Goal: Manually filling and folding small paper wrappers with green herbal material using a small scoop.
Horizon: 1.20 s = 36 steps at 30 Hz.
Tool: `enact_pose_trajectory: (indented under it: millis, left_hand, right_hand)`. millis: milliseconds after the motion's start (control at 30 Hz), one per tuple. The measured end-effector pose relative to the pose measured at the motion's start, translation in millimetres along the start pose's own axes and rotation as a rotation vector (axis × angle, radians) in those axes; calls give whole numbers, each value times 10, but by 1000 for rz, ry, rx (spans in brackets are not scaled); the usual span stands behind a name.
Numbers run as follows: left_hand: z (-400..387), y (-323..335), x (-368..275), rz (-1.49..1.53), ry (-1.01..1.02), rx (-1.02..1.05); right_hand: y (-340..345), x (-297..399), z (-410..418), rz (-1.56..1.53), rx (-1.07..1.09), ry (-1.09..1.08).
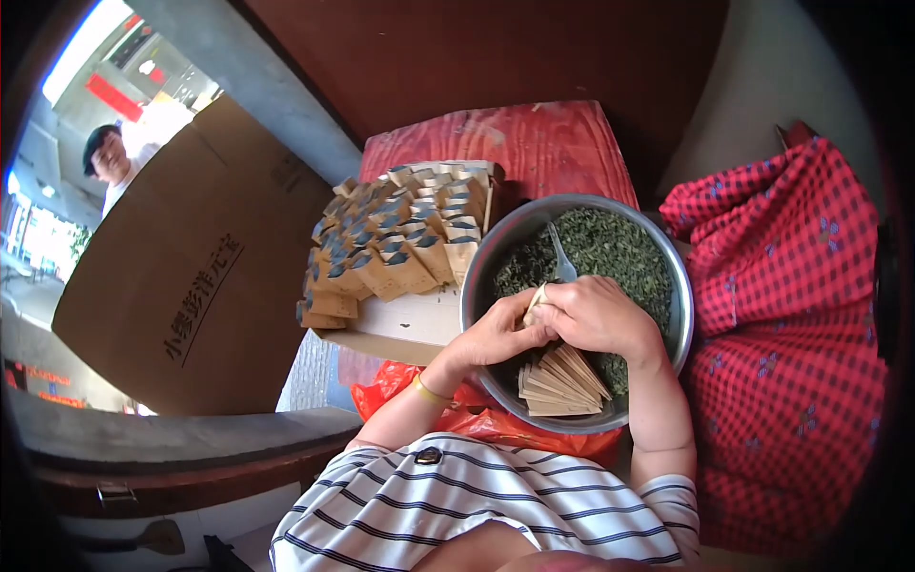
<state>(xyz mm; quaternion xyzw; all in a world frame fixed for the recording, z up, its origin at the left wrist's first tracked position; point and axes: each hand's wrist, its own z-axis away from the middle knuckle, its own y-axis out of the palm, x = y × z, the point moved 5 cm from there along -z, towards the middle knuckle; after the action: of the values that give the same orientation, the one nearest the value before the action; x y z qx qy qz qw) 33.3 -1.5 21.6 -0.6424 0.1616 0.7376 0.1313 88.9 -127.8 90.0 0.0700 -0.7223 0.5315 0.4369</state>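
My left hand (497, 332) and my right hand (604, 314) meet over a large steel basin (683, 286). Between their fingers is a small kraft paper bag (536, 304), mostly hidden by the hands. Chopped dried green leaves (607, 247) fill much of the basin. A translucent plastic spoon (563, 261) rests on the leaves just beyond my hands, its handle pointing away. Below my hands, a fanned stack of flat kraft paper bags (561, 386) lies inside the basin's near side.
Left of the basin, a shallow cardboard box (400, 322) holds many upright filled paper bags (400, 236). Both rest on a red wooden table (500, 143). A tall cardboard sheet (193, 264) bearing writing stands at left, a person (111, 157) behind it. Red checked cloth (779, 307) hangs at right.
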Motion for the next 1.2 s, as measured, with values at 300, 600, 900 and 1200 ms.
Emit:
enact_pose_trajectory:
  millis: [300,600,900,1200]
  left_hand:
    - [-19,-72,30,216,52,-53]
    - [-67,-4,78,237,180,-17]
    - [-40,-83,214,168,94,-59]
    - [-82,-82,106,183,194,-101]
  right_hand:
    - [-82,152,-29,65,-93,-34]
    - [-107,158,-8,64,-164,23]
    - [-74,180,-10,83,-193,-16]
    - [-69,167,-44,202,-198,18]
